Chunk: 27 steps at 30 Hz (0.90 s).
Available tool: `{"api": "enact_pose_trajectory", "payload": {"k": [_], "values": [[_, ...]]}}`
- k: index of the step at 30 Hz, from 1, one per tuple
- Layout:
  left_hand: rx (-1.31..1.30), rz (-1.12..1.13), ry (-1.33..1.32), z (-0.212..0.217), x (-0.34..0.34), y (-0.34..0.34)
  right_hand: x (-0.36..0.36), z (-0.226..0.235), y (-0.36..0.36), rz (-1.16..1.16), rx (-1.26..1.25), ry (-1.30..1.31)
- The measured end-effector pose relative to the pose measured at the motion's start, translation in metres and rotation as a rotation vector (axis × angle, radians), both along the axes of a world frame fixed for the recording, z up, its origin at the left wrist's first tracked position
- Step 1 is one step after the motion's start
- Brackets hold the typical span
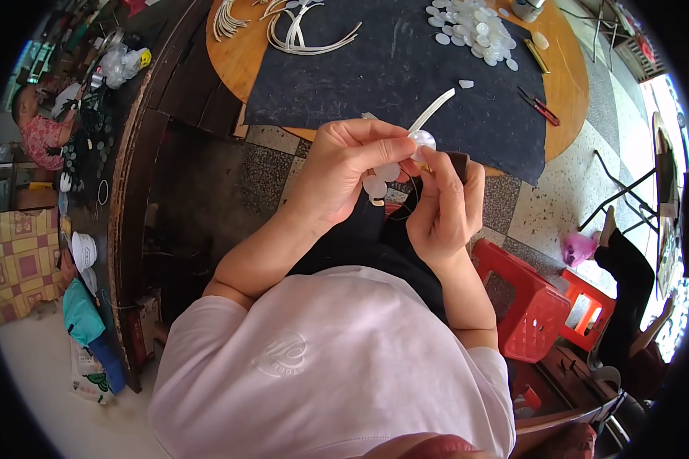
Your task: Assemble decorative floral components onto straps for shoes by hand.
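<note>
Over the near edge of the table, both hands meet at a round, pearly white disc [422,138]. My left hand [348,164] is closed, with thumb and forefinger pinching this disc. Behind it a curved white band [434,109] sticks out toward the table. More translucent discs [375,186] hang below my left fingers and seem joined to the same piece. My right hand [448,200] is closed by the disc's lower edge, its fingertips pressed together. A thin thread or wire loops below the fingers; what the right fingertips grip is too small to tell. Something dark brown [458,162] shows at the right fingers.
A dark mat [329,84] covers much of the round wooden table [566,99]. On it are a pile of discs [478,30], white curved bands [314,47] and red-handled snips [542,108]. Red stools [524,302] stand at right. Other people sit at far left and far right.
</note>
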<state>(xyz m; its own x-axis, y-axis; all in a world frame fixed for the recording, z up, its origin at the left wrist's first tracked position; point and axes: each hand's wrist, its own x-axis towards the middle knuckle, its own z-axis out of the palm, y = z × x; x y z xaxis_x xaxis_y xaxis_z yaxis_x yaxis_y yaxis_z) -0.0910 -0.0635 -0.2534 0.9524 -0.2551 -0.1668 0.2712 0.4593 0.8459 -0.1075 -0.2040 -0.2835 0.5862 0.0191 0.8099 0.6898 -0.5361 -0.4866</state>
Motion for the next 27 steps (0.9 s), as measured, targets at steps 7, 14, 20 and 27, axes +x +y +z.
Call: {"api": "enact_pose_trajectory", "payload": {"k": [7, 14, 20, 27], "values": [[0.034, -0.047, -0.054, 0.003, -0.016, -0.001, -0.024, 0.013, -0.005, 0.194, 0.265, 0.327], [0.182, -0.003, -0.166, 0.013, -0.010, -0.003, -0.031, 0.008, -0.006, 0.417, 0.665, 0.645], [0.384, 0.125, -0.483, 0.009, -0.011, -0.008, -0.026, 0.012, -0.010, 0.384, 0.515, 0.604], [0.771, 0.153, -0.917, 0.017, -0.007, -0.008, -0.009, 0.021, -0.017, 0.394, 0.406, 0.591]]}}
